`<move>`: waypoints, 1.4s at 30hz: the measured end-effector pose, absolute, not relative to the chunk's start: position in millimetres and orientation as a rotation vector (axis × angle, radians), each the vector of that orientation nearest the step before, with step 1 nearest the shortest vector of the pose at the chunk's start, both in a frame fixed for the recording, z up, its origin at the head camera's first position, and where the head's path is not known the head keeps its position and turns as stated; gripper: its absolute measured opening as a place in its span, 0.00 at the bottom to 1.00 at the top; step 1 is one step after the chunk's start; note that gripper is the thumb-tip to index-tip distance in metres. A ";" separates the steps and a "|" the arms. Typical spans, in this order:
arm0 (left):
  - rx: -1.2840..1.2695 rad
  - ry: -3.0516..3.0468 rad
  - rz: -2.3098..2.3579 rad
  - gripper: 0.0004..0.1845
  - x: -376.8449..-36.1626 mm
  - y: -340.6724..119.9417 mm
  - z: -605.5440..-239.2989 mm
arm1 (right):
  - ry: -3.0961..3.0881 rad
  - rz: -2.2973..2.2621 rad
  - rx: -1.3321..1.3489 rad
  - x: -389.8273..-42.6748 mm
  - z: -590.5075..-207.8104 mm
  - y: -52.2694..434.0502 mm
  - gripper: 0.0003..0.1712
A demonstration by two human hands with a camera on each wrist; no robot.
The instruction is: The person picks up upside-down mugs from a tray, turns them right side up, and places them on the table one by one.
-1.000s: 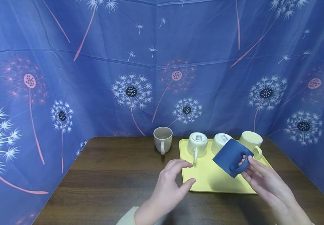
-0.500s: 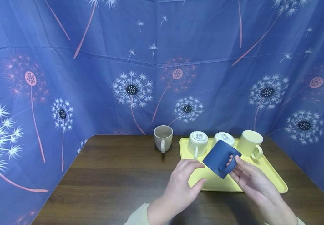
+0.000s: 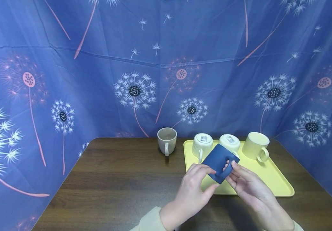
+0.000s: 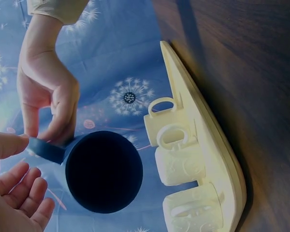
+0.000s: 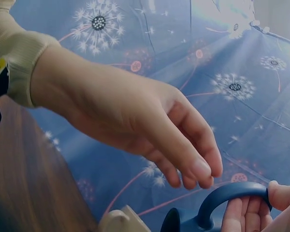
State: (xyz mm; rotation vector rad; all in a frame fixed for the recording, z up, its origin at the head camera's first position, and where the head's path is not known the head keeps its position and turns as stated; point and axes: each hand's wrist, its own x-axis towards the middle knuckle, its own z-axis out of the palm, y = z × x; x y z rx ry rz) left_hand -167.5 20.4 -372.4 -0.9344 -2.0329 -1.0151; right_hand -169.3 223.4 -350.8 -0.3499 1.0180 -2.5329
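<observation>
Hands met over a dark wooden surface [image 3: 120, 179], both belonging to a person in pale sleeves. The right hand [image 3: 248, 186] gripped a dark blue mug [image 3: 218, 160] by its handle, fingers curled through the loop and thumb pressed on top, holding it in the air and tipped on a slant above the near left part of a yellow tray [image 3: 269, 179]. The left hand [image 3: 195, 187] had its fingers loosely spread and unclenched, fingertips touching or almost touching the mug's lower side; I could not tell whether contact was made. In the left wrist view the blue mug [image 4: 104, 171] showed its dark open mouth, with the right hand [image 4: 46, 94] pinching its handle. By my judgement the step in hand was a transfer of the mug between the hands or a turning of it, and the next move would call for the left hand to close firmly round the body before the right let go of the handle. At the tray's far side stood three cream mugs: two upside down [image 3: 203, 146] [image 3: 230, 142], labels showing on their bases, and one upright [image 3: 256, 147]. A grey-beige mug [image 3: 167, 140] stood upright on the surface just left of the tray. Blue fabric [image 3: 68, 80] printed with dandelion heads walled in the surface on three sides.
</observation>
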 end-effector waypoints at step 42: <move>-0.926 -1.874 -0.731 0.12 -175.1 19.8 -384.1 | 1.012 -2.412 -0.394 -163.9 -354.3 201.5 0.22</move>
